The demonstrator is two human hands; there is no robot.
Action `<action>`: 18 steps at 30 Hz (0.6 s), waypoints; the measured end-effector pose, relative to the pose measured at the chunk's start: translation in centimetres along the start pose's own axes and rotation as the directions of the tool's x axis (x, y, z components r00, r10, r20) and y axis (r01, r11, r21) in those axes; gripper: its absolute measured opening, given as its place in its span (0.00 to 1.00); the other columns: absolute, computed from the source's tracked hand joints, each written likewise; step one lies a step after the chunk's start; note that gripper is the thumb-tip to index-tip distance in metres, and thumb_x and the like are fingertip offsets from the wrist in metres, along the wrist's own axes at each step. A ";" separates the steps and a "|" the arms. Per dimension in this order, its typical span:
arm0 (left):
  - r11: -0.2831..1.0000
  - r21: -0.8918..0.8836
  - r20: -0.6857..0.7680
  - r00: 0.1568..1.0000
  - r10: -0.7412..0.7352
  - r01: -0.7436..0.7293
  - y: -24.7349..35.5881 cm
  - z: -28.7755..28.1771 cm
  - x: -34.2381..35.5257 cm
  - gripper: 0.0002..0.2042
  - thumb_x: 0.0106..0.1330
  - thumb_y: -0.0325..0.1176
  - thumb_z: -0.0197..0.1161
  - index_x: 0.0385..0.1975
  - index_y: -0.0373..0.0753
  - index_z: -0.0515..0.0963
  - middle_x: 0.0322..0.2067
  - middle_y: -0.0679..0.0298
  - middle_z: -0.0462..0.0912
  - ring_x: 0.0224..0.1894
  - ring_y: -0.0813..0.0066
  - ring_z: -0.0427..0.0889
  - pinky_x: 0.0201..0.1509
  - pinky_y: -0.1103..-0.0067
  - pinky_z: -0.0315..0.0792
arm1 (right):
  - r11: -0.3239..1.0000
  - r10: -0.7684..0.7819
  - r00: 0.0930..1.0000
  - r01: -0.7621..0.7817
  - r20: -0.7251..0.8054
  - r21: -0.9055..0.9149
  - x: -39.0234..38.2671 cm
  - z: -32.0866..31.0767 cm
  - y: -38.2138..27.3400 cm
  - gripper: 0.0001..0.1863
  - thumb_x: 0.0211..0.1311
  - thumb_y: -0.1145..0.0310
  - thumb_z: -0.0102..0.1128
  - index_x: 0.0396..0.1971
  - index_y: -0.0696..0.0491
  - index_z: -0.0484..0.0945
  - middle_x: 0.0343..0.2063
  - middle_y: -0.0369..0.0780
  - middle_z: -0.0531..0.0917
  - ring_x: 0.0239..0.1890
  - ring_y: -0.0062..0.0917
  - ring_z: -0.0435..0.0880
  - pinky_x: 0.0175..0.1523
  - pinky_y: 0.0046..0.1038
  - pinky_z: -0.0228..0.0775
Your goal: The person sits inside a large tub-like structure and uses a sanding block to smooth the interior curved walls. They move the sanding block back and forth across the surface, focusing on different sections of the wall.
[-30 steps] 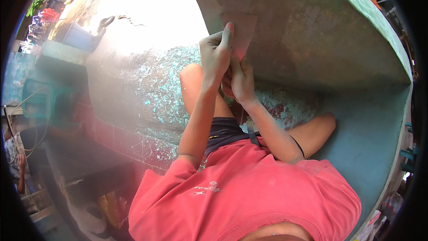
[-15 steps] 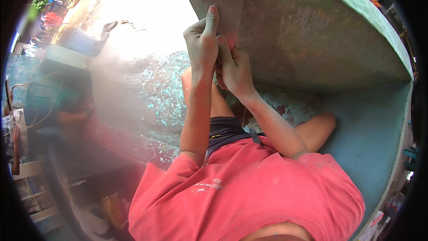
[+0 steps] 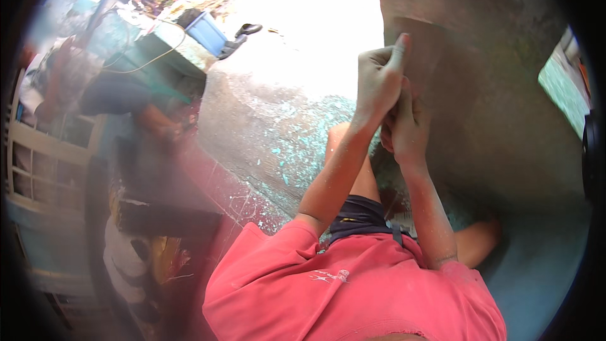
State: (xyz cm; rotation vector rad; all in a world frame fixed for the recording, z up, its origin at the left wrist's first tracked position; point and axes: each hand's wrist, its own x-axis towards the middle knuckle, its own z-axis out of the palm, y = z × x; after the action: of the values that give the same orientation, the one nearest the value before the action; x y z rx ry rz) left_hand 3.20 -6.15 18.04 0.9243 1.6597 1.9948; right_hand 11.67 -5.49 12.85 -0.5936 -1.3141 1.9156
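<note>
A broad, flat-bladed scraper [image 3: 421, 47] lies against the dim, worn wall [image 3: 486, 88] in front of me, its wide edge pointing up. My left hand [image 3: 377, 85] is closed at it, thumb stretched up along the blade. Just below and to the right, my right hand [image 3: 409, 129] closes round its lower end, and the two hands touch. The handle is hidden behind my fingers. Pale dust coats both hands and forearms.
Turquoise paint flakes litter the concrete ledge [image 3: 284, 145] left of my legs. A blue bucket [image 3: 206, 33] and dark shoes [image 3: 240, 39] stand beyond it. At the far left another person's leg [image 3: 154, 120] shows near a looping cable [image 3: 148, 68]. Haze blurs that side.
My view has swung left, so the hands, scraper and wall appear further right and lower. More of the other person and the bucket shows. Both hands keep their grip.
</note>
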 end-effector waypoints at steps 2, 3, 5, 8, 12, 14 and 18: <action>0.999 0.019 0.016 0.999 -0.031 0.030 -0.5 -0.2 -0.7 0.26 0.74 0.48 0.60 0.17 0.32 0.78 0.15 0.74 0.71 0.20 0.88 0.66 0.22 0.81 0.60 | 0.996 0.024 1.000 -0.025 0.017 0.080 -0.5 -0.3 0.2 0.22 0.80 0.51 0.42 0.29 0.51 0.72 0.12 0.28 0.68 0.08 0.09 0.61 0.13 0.21 0.48; 0.998 0.063 -0.009 1.000 -0.022 0.023 -1.8 -0.2 -1.5 0.27 0.74 0.47 0.59 0.16 0.31 0.75 0.13 0.73 0.70 0.20 0.88 0.65 0.21 0.80 0.60 | 0.997 0.020 0.999 -0.018 -0.027 0.071 -0.9 -0.8 1.7 0.22 0.80 0.51 0.41 0.30 0.51 0.71 0.11 0.27 0.66 0.08 0.09 0.61 0.12 0.20 0.48; 0.991 0.122 -0.018 0.999 -0.044 0.046 -7.9 -0.8 -3.4 0.27 0.74 0.46 0.59 0.16 0.29 0.74 0.12 0.71 0.71 0.21 0.86 0.66 0.22 0.78 0.61 | 0.998 0.037 0.995 -0.033 -0.093 0.044 -2.2 -2.5 6.6 0.22 0.80 0.50 0.41 0.31 0.52 0.71 0.11 0.26 0.66 0.08 0.09 0.60 0.12 0.20 0.47; 0.988 0.069 -0.015 0.990 -0.139 0.139 -14.4 0.0 -7.0 0.27 0.75 0.46 0.58 0.17 0.29 0.75 0.13 0.69 0.73 0.22 0.86 0.68 0.23 0.78 0.62 | 0.980 0.160 0.963 -0.181 -0.218 -0.082 -5.2 -6.0 12.1 0.23 0.80 0.51 0.42 0.28 0.51 0.73 0.10 0.27 0.67 0.08 0.09 0.63 0.12 0.21 0.48; 0.995 0.040 -0.046 0.995 -0.088 0.090 -11.4 0.7 -5.9 0.26 0.75 0.44 0.58 0.16 0.30 0.75 0.13 0.71 0.72 0.22 0.87 0.66 0.23 0.78 0.60 | 0.990 0.074 0.984 -0.092 -0.162 -0.108 -4.3 -5.1 8.2 0.26 0.80 0.50 0.42 0.23 0.52 0.73 0.09 0.27 0.67 0.08 0.12 0.65 0.12 0.23 0.50; 0.999 0.035 -0.058 0.998 0.023 -0.021 -7.8 0.9 -3.1 0.26 0.76 0.43 0.57 0.14 0.33 0.70 0.13 0.74 0.68 0.21 0.88 0.63 0.22 0.79 0.55 | 0.995 -0.063 0.993 0.055 -0.098 -0.083 -1.2 -3.7 5.7 0.28 0.80 0.50 0.42 0.22 0.53 0.73 0.08 0.28 0.67 0.08 0.13 0.65 0.14 0.24 0.52; 0.992 -0.108 -0.052 0.997 0.062 -0.068 -2.4 1.0 -0.3 0.27 0.77 0.44 0.57 0.12 0.37 0.68 0.14 0.77 0.65 0.18 0.89 0.59 0.20 0.81 0.51 | 0.994 -0.081 0.996 0.084 0.046 -0.067 0.5 -1.8 0.5 0.27 0.79 0.50 0.44 0.20 0.52 0.70 0.09 0.29 0.66 0.08 0.12 0.64 0.14 0.23 0.51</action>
State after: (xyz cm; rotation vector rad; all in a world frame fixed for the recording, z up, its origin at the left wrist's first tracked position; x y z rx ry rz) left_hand 3.86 -5.10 15.70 0.9077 1.5456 2.1445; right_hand 12.43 -4.12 11.75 -0.5266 -1.4147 1.8320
